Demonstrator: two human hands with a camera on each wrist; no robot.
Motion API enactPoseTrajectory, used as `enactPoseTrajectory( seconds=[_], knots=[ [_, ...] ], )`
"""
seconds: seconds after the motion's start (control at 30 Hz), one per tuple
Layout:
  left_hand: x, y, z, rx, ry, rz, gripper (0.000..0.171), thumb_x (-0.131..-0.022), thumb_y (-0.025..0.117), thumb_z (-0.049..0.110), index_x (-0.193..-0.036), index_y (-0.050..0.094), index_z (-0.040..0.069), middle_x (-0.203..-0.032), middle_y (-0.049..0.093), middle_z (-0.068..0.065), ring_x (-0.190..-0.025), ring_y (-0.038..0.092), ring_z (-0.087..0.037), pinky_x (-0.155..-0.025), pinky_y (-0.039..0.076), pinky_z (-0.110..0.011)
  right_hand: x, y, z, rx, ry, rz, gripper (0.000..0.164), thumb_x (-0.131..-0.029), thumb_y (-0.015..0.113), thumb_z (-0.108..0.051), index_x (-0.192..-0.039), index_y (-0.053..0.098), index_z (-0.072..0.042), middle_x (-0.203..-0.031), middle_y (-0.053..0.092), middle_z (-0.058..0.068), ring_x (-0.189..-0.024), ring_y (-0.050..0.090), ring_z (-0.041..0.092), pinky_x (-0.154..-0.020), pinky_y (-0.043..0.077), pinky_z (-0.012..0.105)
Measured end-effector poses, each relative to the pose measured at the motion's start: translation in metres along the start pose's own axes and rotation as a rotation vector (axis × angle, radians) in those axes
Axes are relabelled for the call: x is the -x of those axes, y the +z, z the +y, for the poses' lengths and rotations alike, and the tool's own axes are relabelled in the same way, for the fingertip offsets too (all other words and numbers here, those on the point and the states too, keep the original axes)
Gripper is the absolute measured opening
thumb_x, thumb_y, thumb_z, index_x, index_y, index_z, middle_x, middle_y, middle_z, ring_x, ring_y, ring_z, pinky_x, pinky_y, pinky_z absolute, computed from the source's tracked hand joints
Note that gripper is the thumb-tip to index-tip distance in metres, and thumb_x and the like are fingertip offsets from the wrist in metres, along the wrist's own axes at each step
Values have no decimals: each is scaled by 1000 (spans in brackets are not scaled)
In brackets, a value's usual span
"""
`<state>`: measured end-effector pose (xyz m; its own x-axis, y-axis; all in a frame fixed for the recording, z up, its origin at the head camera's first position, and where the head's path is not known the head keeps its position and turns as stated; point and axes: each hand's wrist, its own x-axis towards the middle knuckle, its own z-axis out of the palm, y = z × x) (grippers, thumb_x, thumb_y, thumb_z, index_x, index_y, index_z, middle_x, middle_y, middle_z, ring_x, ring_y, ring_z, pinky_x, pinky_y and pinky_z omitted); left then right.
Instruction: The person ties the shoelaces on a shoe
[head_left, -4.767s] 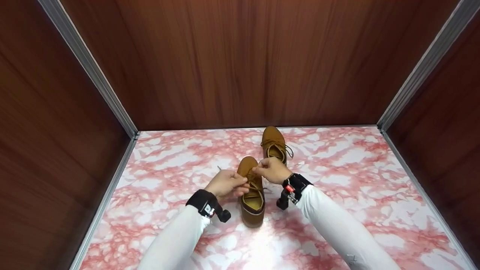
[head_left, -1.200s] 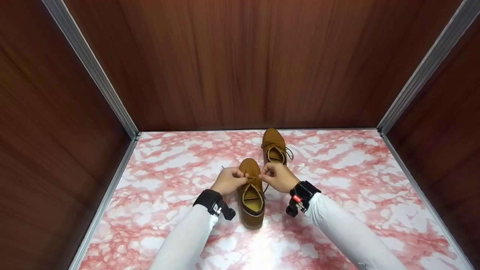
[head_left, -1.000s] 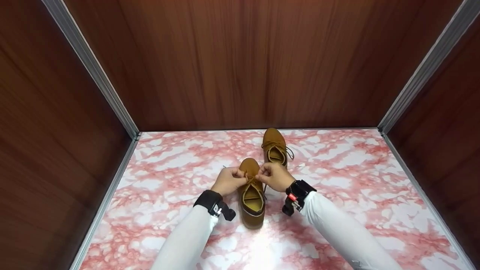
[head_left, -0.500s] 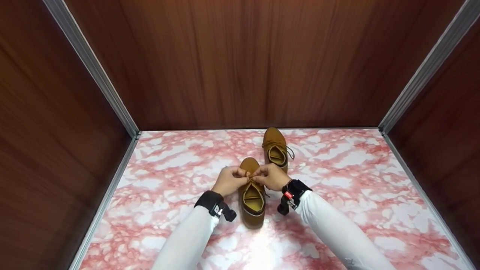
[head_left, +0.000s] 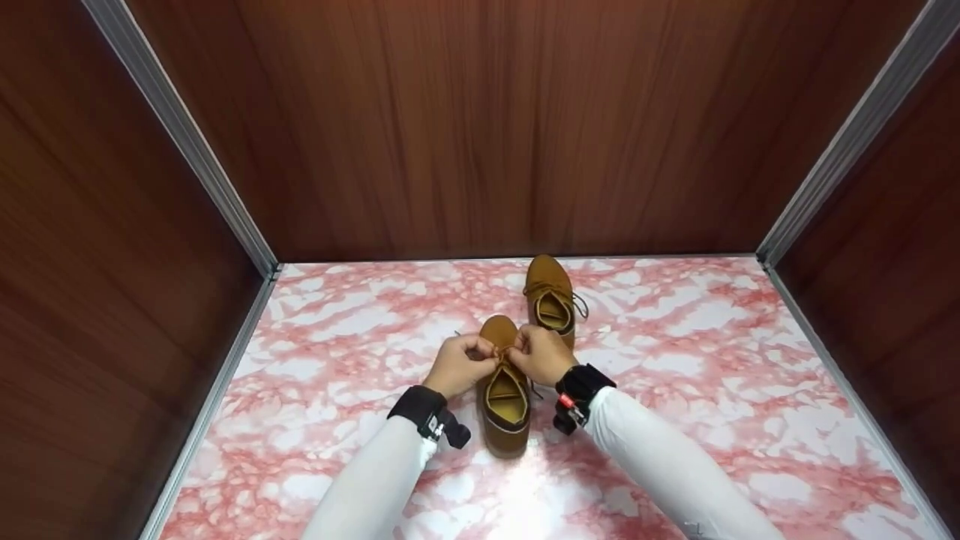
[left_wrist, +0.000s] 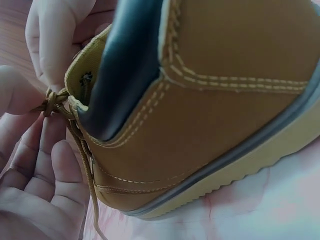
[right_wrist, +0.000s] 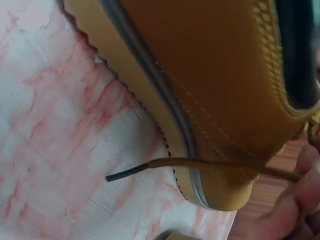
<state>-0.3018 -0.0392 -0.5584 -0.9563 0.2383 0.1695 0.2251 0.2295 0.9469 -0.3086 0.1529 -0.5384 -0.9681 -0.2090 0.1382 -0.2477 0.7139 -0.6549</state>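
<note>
A tan lace-up shoe (head_left: 505, 444) with a dark padded collar stands on the floor, toe pointing away. My left hand (head_left: 456, 365) is at the left of its lacing, thumb and forefinger pinching the shoelace (left_wrist: 81, 145). From the right, my right hand (head_left: 544, 357) pinches the lace too, its fingertips close to those of the left. Between the fingers in the left wrist view, a lace knot (left_wrist: 50, 103) sits above the tongue. A dark-tipped lace end (right_wrist: 126, 173) hangs free past the shoe's side in the right wrist view. The fingers partly hide the lacing.
The matching tan shoe (head_left: 547, 273) stands farther back to the right, close to the rear wall, its laces loose at its right side. Brown wood-grain panels (head_left: 465, 135) with grey metal corner strips enclose the red-and-white marbled surface (head_left: 337, 337).
My right hand has come in leftward from about a second ago, from apart to beside the left fingertips at the lacing. My left hand is nearly still. Both shoes stay in place.
</note>
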Motion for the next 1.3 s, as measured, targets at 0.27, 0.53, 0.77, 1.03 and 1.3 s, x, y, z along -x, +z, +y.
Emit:
enactPoseTrajectory(
  seconds=[0.27, 0.53, 0.77, 1.03, 1.3],
  knots=[
    [2, 3, 2, 4, 10, 4, 5, -80, 72, -10, -80, 68, -8, -93, 73, -22, -83, 63, -10, -76, 51, -13, -1, 13, -3, 70, -28, 46, 24, -93, 69, -15, -76, 52, -12, -67, 50, -3, -65, 53, 18, -60, 41, 30],
    [3, 2, 3, 1, 12, 12, 4, -81, 73, -9, -84, 70, -10, -91, 73, -22, -78, 61, -4, -73, 51, -12, 1, 4, 5, -103, -10, -48, 22, -93, 76, -14, -80, 59, -9, -64, 49, -8, -58, 50, 8, -56, 40, 22],
    [4, -2, -1, 54, -10, -19, 6, -83, 75, -5, -88, 73, -7, -93, 76, -18, -78, 64, -1, -74, 54, -14, 4, -9, 15, -404, 92, -274, 10, -94, 70, -6, -92, 64, 1, -67, 62, -4, -55, 61, 7, -53, 55, 21],
    [7, -2, 0, 53, -1, -34, 8, -83, 77, -4, -90, 74, -7, -92, 75, -18, -79, 64, -3, -76, 54, -14, 4, -9, 15, -406, 87, -250, 13, -96, 72, -8, -89, 65, 0, -66, 65, -3, -54, 62, 7, -56, 60, 30],
    [7, -9, 0, 94, -13, -107, 25, -83, 65, -9, -107, 69, -6, -104, 75, -23, -90, 71, -12, -83, 58, -20, 4, -4, 11, -321, 57, -180, 17, -99, 71, -13, -85, 65, -4, -63, 61, -5, -49, 56, 6, -48, 47, 19]
  ],
)
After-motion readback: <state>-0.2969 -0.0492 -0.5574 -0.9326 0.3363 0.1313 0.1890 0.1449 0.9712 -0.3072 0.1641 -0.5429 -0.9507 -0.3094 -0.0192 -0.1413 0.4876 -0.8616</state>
